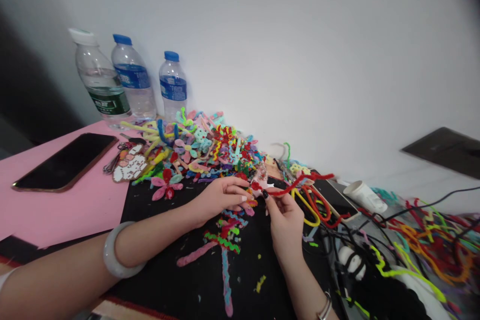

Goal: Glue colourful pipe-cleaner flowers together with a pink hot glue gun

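A red pipe cleaner point(315, 178) stretches to the right from between my hands, its left end bunched into a small red shape. My right hand point(287, 220) pinches it between thumb and fingertips, close to the bunched part. At that bunched end, the fingers of my left hand point(225, 197) are bent and closed on it from the left; the exact grip is partly hidden. Below them on the black mat point(157, 275) lies a pipe-cleaner piece point(225, 240) with green zigzag strips, a pink arm and a blue-and-pink stem.
A heap of colourful pipe-cleaner shapes point(210, 145) lies against the wall, near several water bottles point(173, 85). A phone point(67, 162) rests on pink card point(101, 205). Rightward are another phone point(335, 200), a paper cup point(364, 197), black cables point(352, 240) and loose pipe cleaners point(431, 240).
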Motion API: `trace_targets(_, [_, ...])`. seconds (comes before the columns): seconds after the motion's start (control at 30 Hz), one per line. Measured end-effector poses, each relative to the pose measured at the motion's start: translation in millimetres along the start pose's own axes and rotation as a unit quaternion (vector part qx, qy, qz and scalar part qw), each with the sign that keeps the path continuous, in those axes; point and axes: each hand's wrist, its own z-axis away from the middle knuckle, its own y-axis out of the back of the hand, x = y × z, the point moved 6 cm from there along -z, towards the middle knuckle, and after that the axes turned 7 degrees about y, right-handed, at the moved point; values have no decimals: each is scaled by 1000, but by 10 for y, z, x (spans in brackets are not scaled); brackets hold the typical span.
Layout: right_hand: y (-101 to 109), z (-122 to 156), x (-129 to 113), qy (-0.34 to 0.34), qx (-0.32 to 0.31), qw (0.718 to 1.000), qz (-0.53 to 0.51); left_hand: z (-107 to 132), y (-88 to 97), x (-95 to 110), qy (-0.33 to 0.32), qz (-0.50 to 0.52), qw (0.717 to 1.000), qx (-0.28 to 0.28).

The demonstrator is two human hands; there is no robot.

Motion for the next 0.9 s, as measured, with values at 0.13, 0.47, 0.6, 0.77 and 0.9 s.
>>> trace_targets(0.13, [-55,6,15,-2,-44,999,-20,1,46,34,-8,13,999,31])
trace_targets(0.47, [-120,22,33,-16,-90,995,-47,-37,62,39,-40,-81,996,15])
trace_targets(0.6, [-112,18,29,-14,-92,995,-46,-32,77,25,-26,-66,997,25])
trace_targets(0.77, [-102,27,46,-16,-87,995,-44,-19,67,33,-23,-57,998,25])
trace_targets(0.9, [-82,28,75,-15,-74,997,-33,-22,58,36,-25,-57,998,17])
